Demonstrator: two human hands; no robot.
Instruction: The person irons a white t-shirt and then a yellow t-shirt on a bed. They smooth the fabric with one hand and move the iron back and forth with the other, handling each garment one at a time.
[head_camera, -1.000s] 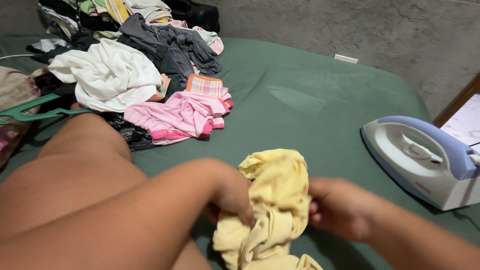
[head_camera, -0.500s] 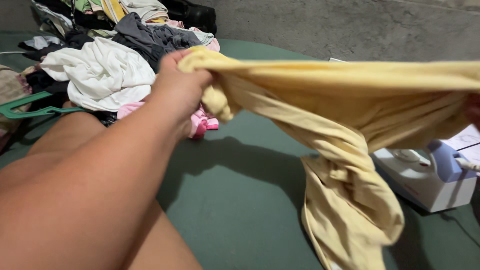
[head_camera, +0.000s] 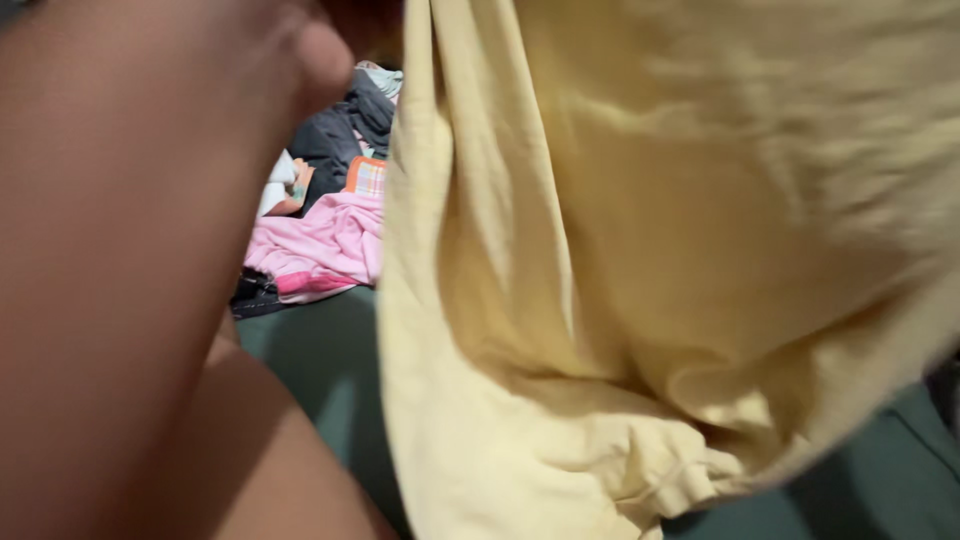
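Bed: green sheet (head_camera: 320, 370), visible below the raised left hand (head_camera: 300, 50).
Pink garment: (head_camera: 320, 245) crumpled on the sheet, just beyond the left forearm.
Dark clothes: (head_camera: 345, 125) piled behind it.
Plaid piece: (head_camera: 366, 177) between them.

- The left arm (head_camera: 110, 250) is filling the left side of the head view, close to the camera and blurred, rising steeply toward the top edge.
- The left hand (head_camera: 300, 50) is showing only in part at the top, a rounded knuckle or fingertip in sight; its grip cannot be made out.
- The right hand is lying out of view.
- A bare thigh (head_camera: 270, 450) is showing below the arm.
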